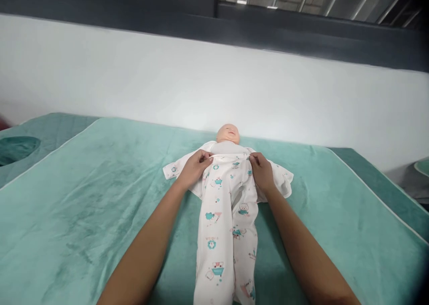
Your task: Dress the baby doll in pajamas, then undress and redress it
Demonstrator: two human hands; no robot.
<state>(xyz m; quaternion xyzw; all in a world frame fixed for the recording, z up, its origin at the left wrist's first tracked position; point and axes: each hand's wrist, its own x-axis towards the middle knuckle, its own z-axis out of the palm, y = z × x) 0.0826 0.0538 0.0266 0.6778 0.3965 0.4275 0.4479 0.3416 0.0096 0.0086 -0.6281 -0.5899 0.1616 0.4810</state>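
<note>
A baby doll point(228, 134) lies on its back on a teal blanket point(83, 198), head pointing away from me. White printed trousers point(228, 224) with small cartoon pictures cover its legs, and an open white top point(283, 182) is spread under its body. My left hand point(194, 167) is closed on the left side of the trousers' waistband at the doll's belly. At the right side of the same waistband, my right hand point(261, 172) has its fingers curled on the fabric. Both forearms reach in from the bottom edge.
The blanket covers a padded table point(375, 171) that stands against a white wall point(214, 81). A second teal-covered surface point(20, 144) lies at the far left. A dark window frame point(214, 14) runs above the wall.
</note>
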